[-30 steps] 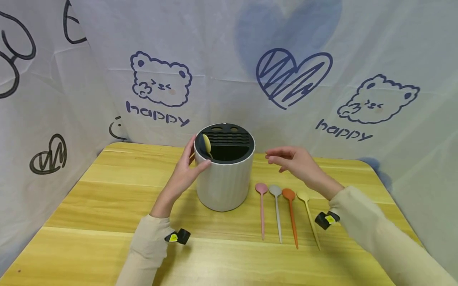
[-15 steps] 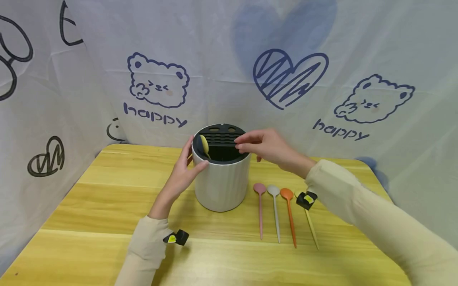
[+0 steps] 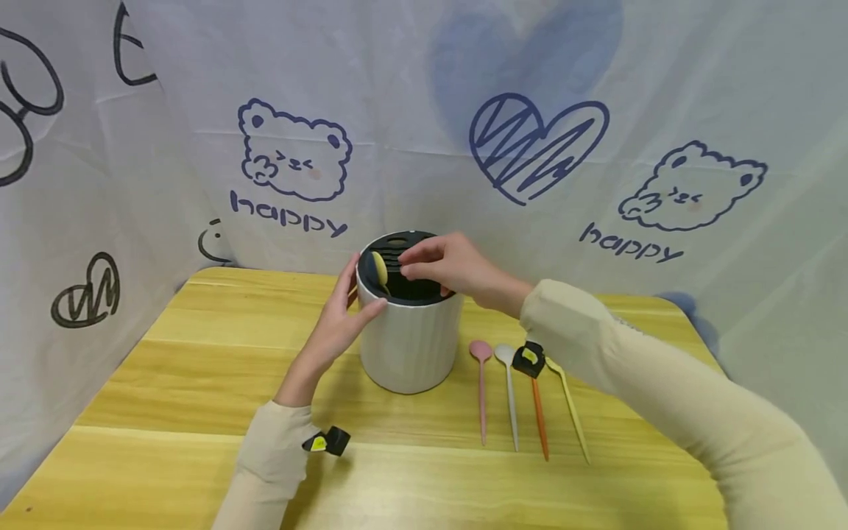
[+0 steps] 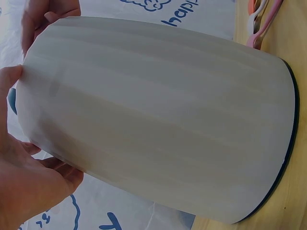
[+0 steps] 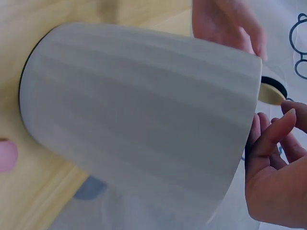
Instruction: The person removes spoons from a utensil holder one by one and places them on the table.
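Observation:
A white ribbed utensil holder [image 3: 411, 346] with a black slotted top stands upright on the table. My left hand [image 3: 334, 324] holds its left side, thumb at the front of the rim and fingers round the back. Over its opening, my right hand [image 3: 457, 269] has loosely bent fingers with nothing between them. A yellow spoon head [image 3: 380, 266] sticks up at the left of the opening, just left of the right fingertips, with a dark rounded head [image 3: 368, 265] behind it. The right wrist view shows that yellow head [image 5: 271, 95] close to the thumb and forefinger.
Right of the holder lie a pink spoon [image 3: 480, 351], a grey spoon [image 3: 505, 355], an orange spoon [image 3: 539, 419] and a yellow spoon [image 3: 571, 412], side by side. The right forearm passes over them. A printed white cloth [image 3: 411, 88] hangs behind the wooden table [image 3: 199, 346].
My right hand has moved left from beside the utensil holder to over its opening, near the upright yellow spoon. The left hand has stayed on the holder.

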The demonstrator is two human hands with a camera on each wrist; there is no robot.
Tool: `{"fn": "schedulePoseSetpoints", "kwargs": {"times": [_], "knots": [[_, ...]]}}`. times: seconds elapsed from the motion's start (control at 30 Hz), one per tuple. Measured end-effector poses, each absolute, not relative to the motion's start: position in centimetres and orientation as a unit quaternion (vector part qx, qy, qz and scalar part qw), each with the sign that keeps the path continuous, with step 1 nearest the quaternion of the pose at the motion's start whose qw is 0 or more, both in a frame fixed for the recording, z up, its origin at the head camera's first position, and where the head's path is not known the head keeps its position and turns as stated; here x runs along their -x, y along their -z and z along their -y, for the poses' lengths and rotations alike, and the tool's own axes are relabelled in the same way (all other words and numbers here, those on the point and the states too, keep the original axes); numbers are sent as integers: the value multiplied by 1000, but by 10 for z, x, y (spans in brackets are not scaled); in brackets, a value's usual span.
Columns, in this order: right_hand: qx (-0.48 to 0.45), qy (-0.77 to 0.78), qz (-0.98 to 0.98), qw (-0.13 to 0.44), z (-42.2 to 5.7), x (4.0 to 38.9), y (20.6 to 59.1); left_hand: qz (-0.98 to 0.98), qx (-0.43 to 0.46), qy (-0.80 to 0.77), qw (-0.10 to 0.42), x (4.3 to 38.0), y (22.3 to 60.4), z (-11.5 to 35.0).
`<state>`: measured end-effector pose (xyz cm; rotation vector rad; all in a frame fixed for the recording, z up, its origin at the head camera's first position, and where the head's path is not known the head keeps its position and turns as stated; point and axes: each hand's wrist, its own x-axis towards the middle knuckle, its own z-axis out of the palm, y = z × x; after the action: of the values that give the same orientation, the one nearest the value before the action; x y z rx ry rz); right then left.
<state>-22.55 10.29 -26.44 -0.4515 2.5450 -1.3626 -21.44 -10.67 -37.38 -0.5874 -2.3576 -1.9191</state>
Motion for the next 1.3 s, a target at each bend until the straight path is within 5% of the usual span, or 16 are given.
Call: {"fn": "schedulePoseSetpoints", "kwargs": {"times": [0.4, 1.3], "knots": [[92, 491, -859, 109, -88, 221, 264, 761, 191, 619, 20, 214, 374, 108], [112, 469, -869, 110, -72, 227, 264, 762, 193, 618, 22, 215, 375, 109]]}}
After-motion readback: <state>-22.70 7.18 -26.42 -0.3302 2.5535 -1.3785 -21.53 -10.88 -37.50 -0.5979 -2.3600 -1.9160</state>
